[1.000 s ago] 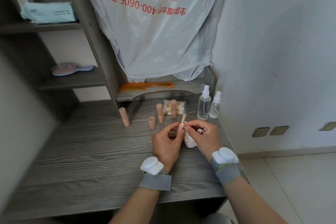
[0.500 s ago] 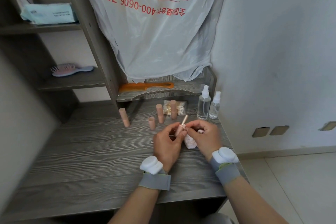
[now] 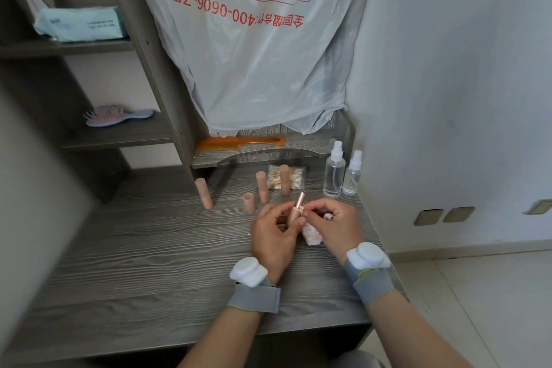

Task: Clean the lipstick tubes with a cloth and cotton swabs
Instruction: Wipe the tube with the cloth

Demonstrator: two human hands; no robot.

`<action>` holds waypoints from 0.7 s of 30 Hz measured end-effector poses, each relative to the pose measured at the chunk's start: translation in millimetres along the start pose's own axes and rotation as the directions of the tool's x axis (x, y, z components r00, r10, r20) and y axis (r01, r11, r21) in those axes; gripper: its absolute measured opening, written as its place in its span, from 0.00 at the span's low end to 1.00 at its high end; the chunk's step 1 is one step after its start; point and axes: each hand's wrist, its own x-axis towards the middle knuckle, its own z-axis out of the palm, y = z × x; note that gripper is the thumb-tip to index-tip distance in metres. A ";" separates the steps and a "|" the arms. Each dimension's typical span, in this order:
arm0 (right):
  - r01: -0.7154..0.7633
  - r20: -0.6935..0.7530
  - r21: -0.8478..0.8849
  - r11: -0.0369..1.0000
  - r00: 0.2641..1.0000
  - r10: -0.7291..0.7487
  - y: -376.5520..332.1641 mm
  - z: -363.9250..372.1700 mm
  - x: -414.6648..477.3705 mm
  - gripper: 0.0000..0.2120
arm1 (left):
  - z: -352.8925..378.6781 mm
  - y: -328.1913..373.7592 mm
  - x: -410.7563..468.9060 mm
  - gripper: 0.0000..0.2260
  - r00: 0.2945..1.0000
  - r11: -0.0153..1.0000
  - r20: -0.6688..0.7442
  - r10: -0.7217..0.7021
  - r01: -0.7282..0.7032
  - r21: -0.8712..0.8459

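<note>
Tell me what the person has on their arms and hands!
Each wrist wears a grey stretchy band with a thin green edge, and a white rounded gadget on top, like a chunky watch with no face. One set sits behind the left hand, one behind the right hand. No gloves, no sleeves: the forearms are bare.
</note>
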 end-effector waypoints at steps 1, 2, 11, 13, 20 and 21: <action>0.000 0.002 -0.007 1.000 1.000 0.000 0.1 0.1 0.1 0.11 | -0.1 -0.4 0.3 0.15 1.000 1.000 -0.012 -0.001 0.001 0.008; -0.004 0.004 -0.010 1.000 1.000 0.004 0.4 0.3 0.2 0.12 | 0.0 -0.8 0.4 0.15 1.000 1.000 -0.017 -0.006 0.007 0.011; -0.023 -0.011 0.011 1.000 1.000 0.023 0.8 -0.2 0.9 0.09 | 0.6 -0.1 -1.4 0.17 0.999 0.998 0.030 -0.022 0.023 -0.057; -0.020 -0.004 0.009 1.000 1.000 0.020 0.3 -0.4 0.3 0.10 | 1.0 -0.6 -1.1 0.18 1.000 1.000 0.007 0.014 -0.014 -0.012; -0.043 0.003 0.018 0.999 0.999 0.043 2.3 -1.0 2.3 0.11 | -0.4 -1.0 -0.5 0.18 0.998 0.993 0.002 -0.069 0.069 -0.099; -0.046 0.004 0.021 0.999 0.999 0.046 2.5 -0.8 2.4 0.11 | -0.4 -0.3 -0.7 0.16 0.996 0.988 0.006 -0.088 0.088 -0.124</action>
